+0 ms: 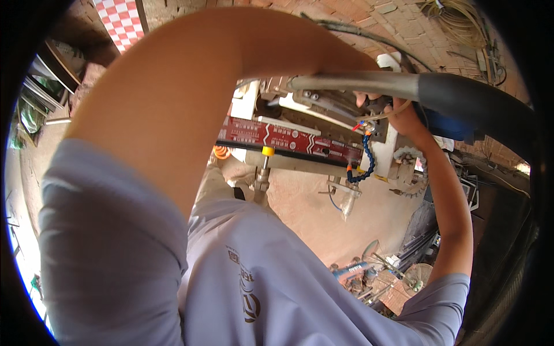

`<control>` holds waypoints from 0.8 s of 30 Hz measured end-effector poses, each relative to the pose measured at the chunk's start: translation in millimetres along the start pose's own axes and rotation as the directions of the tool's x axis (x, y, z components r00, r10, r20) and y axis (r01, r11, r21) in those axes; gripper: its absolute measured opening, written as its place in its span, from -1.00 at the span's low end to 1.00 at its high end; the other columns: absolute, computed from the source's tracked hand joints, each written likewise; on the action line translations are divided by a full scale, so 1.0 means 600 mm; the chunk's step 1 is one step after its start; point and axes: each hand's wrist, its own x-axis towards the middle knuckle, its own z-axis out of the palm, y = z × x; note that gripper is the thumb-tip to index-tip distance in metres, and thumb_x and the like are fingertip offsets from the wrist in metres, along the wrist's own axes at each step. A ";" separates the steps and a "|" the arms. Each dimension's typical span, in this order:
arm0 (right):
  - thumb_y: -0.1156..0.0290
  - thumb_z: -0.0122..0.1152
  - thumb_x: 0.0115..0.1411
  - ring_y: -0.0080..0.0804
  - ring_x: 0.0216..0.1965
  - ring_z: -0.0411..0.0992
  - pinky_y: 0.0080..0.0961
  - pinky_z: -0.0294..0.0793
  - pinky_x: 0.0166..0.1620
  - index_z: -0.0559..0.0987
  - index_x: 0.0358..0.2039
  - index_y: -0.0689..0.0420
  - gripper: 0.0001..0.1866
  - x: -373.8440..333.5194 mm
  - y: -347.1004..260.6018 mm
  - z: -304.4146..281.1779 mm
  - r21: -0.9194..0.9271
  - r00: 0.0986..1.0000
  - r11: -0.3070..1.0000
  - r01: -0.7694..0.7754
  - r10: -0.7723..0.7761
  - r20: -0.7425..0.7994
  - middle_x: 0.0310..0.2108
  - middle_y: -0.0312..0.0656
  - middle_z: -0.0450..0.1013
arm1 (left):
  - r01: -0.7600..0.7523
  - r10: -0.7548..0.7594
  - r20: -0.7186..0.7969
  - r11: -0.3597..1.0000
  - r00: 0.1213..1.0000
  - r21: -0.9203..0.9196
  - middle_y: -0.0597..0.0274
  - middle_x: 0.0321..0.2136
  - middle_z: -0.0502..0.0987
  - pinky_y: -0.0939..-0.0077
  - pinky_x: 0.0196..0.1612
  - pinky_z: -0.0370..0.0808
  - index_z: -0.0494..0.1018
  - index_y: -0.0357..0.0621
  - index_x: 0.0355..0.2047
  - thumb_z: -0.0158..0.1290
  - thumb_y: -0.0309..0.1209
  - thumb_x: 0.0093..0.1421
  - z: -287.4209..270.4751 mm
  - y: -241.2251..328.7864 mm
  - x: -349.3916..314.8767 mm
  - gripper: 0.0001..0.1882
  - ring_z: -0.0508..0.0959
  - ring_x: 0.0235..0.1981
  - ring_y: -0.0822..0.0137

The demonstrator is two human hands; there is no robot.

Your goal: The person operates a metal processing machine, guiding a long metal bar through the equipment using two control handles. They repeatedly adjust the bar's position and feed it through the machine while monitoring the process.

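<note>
My left arm arches over the machine, and its hand (361, 98) is mostly hidden behind a thick grey hose (363, 84). Only some fingertips show below the hose, beside a dark part (378, 105) of the machine. My right hand (407, 121) reaches up from the lower right, its fingers curled at that same dark part; what exactly they grip is too small to tell. Just below the hands are a red-handled valve (359, 126) and a blue jointed coolant hose (372, 153) with an orange nozzle. A red printed panel (288, 138) runs along the machine's front.
A yellow-capped lever (268, 151) sticks up near my body. The grey hose continues into a wide black sleeve (461, 95) at the right. Coiled hose (456, 23) lies on the brick floor at the far right. A fan (416, 275) stands among clutter at the lower right.
</note>
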 end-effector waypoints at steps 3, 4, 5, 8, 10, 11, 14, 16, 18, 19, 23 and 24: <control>0.37 0.17 0.09 0.25 0.18 0.19 0.06 0.11 0.24 0.32 0.15 0.27 -0.40 -0.003 -0.014 -0.013 0.066 0.996 0.996 0.053 -0.048 -0.080 0.11 0.28 0.26 | 0.005 -0.006 0.022 0.997 1.000 0.071 -0.07 -0.16 0.55 0.29 -0.19 0.43 0.45 -0.41 -0.08 0.39 -0.10 -0.04 -0.001 0.020 -0.002 -0.31 0.52 -0.16 0.13; 0.39 0.17 0.08 0.23 0.15 0.21 0.05 0.13 0.22 0.33 0.10 0.24 -0.45 -0.002 -0.020 -0.021 0.099 0.996 0.993 0.059 -0.051 -0.077 0.07 0.24 0.28 | 0.007 -0.010 0.032 0.995 0.999 0.099 -0.08 -0.15 0.56 0.28 -0.19 0.44 0.45 -0.41 -0.08 0.39 -0.10 -0.05 -0.001 0.022 -0.004 -0.31 0.52 -0.15 0.13; 0.41 0.17 0.06 0.20 0.13 0.23 0.05 0.16 0.19 0.35 0.04 0.21 -0.50 -0.001 -0.025 -0.030 0.124 0.996 0.991 0.058 -0.050 -0.070 0.03 0.20 0.30 | 0.009 -0.015 0.043 0.992 0.999 0.129 -0.08 -0.15 0.56 0.28 -0.18 0.44 0.44 -0.41 -0.07 0.40 -0.10 -0.05 -0.002 0.028 -0.003 -0.30 0.52 -0.14 0.13; 0.46 0.16 0.03 0.15 0.07 0.27 0.02 0.21 0.13 0.34 -0.10 0.13 -0.61 0.004 -0.039 -0.045 0.227 0.995 0.971 0.070 -0.050 -0.091 -0.07 0.09 0.33 | 0.021 -0.039 0.075 0.973 0.996 0.230 -0.09 -0.13 0.56 0.27 -0.16 0.45 0.44 -0.42 -0.05 0.40 -0.10 -0.06 0.003 0.042 0.003 -0.28 0.53 -0.12 0.11; 0.50 0.12 0.02 0.11 0.08 0.27 0.02 0.21 0.12 0.31 -0.14 0.11 -0.64 0.006 -0.039 -0.046 0.230 0.996 0.971 0.067 -0.050 -0.077 -0.10 0.04 0.33 | 0.021 -0.052 0.093 0.953 0.994 0.301 -0.10 -0.12 0.56 0.27 -0.15 0.46 0.44 -0.43 -0.04 0.41 -0.10 -0.07 0.006 0.050 0.007 -0.27 0.53 -0.11 0.10; 0.50 0.11 0.02 0.11 0.09 0.26 0.01 0.21 0.12 0.31 -0.13 0.11 -0.64 0.008 -0.038 -0.044 0.194 0.980 0.972 0.135 -0.101 -0.174 -0.10 0.04 0.32 | 0.025 -0.061 0.099 0.943 0.993 0.331 -0.11 -0.11 0.56 0.27 -0.14 0.46 0.44 -0.43 -0.03 0.41 -0.10 -0.07 0.008 0.054 0.009 -0.26 0.54 -0.10 0.10; 0.51 0.10 0.03 0.08 0.15 0.23 -0.01 0.19 0.15 0.31 -0.11 0.11 -0.63 0.006 -0.029 -0.031 0.139 0.966 0.975 0.173 -0.140 -0.218 -0.08 0.04 0.31 | 0.017 -0.070 0.120 0.917 0.990 0.398 -0.12 -0.09 0.57 0.26 -0.12 0.47 0.44 -0.44 -0.01 0.42 -0.10 -0.08 0.010 0.056 0.006 -0.24 0.54 -0.08 0.09; 0.50 0.10 0.03 0.07 0.15 0.23 0.00 0.19 0.16 0.31 -0.09 0.13 -0.61 0.006 -0.024 -0.022 0.168 0.973 0.972 0.164 -0.131 -0.190 -0.07 0.05 0.31 | 0.001 -0.063 0.138 0.912 0.988 0.411 -0.13 -0.08 0.57 0.25 -0.10 0.48 0.44 -0.44 0.00 0.42 -0.10 -0.09 0.009 0.053 0.002 -0.22 0.55 -0.06 0.08; 0.48 0.11 0.05 0.04 0.20 0.22 0.04 0.21 0.15 0.31 -0.04 0.15 -0.58 0.005 -0.022 -0.014 0.154 0.976 0.978 0.142 -0.112 -0.184 0.01 0.07 0.29 | -0.101 0.035 0.216 0.949 0.976 0.300 -0.13 -0.10 0.55 0.19 -0.06 0.45 0.45 -0.41 -0.02 0.41 -0.03 -0.07 0.004 0.048 0.001 -0.22 0.53 -0.06 0.06; 0.49 0.12 0.06 0.05 0.16 0.23 0.02 0.20 0.15 0.31 -0.06 0.13 -0.60 0.005 -0.022 -0.011 0.130 0.950 0.974 0.185 -0.143 -0.278 -0.02 0.04 0.28 | -0.126 0.051 0.276 0.957 0.960 0.262 -0.13 -0.11 0.54 0.16 -0.03 0.43 0.45 -0.39 -0.04 0.40 0.00 -0.07 0.000 0.043 0.000 -0.22 0.51 -0.06 0.05; 0.56 0.11 0.03 0.02 0.09 0.25 -0.03 0.19 0.11 0.27 -0.10 0.09 -0.60 0.005 -0.021 0.001 0.140 0.929 0.971 0.194 -0.136 -0.343 -0.05 -0.01 0.25 | 0.011 -0.097 0.230 0.936 0.968 0.351 -0.07 -0.18 0.55 0.21 -0.07 0.44 0.45 -0.34 -0.11 0.37 0.07 -0.03 -0.005 0.035 0.026 -0.26 0.52 -0.11 0.09; 0.57 0.11 0.01 0.01 0.10 0.25 -0.03 0.20 0.10 0.27 -0.11 0.09 -0.59 0.004 -0.021 0.003 0.148 0.938 0.973 0.178 -0.122 -0.326 -0.05 0.00 0.25 | -0.022 -0.057 0.207 0.931 0.977 0.364 -0.06 -0.20 0.55 0.22 -0.08 0.44 0.45 -0.33 -0.12 0.36 0.09 -0.03 -0.002 0.028 0.029 -0.26 0.52 -0.13 0.10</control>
